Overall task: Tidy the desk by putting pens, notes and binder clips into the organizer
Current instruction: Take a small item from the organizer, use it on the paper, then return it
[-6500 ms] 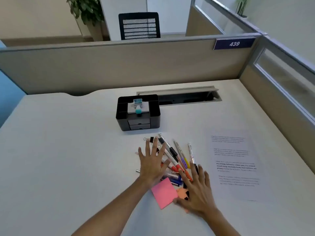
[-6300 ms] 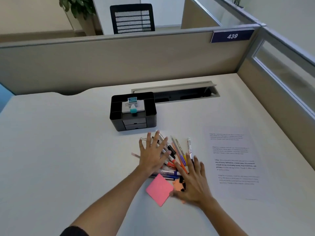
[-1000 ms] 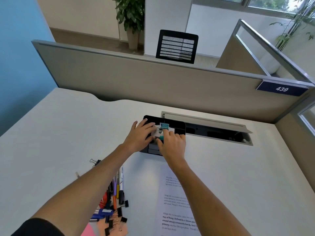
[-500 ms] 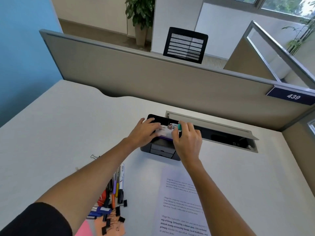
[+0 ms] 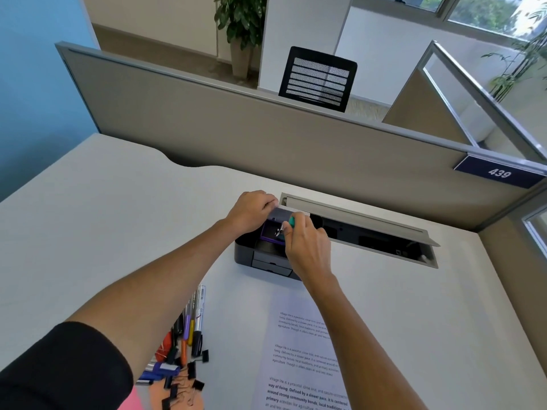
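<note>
The black desk organizer [image 5: 245, 253] stands at mid-desk, with two small drawers in its front. My left hand [image 5: 251, 210] pinches the grey lid [image 5: 280, 215] of the small box on its top. The lid is tilted up and a purple inside [image 5: 268, 232] shows. My right hand [image 5: 307, 247] is closed on a small teal-tipped item [image 5: 292, 221] just above that box. Pens [image 5: 191, 324] lie in a pile at the near left. Black binder clips [image 5: 189, 377] and orange [image 5: 156, 395] and pink [image 5: 134, 400] sticky notes lie beside them, partly hidden by my left arm.
A printed sheet [image 5: 307, 350] lies in front of the organizer under my right forearm. An open cable tray [image 5: 373, 236] with a raised flap runs behind the organizer. A grey partition [image 5: 266, 137] walls the desk at the back and right.
Over the last second my right hand lifted the teal-tipped item off the organizer's top. My left hand moved onto the grey lid and tipped it up. Earlier both hands lay over the pens.
</note>
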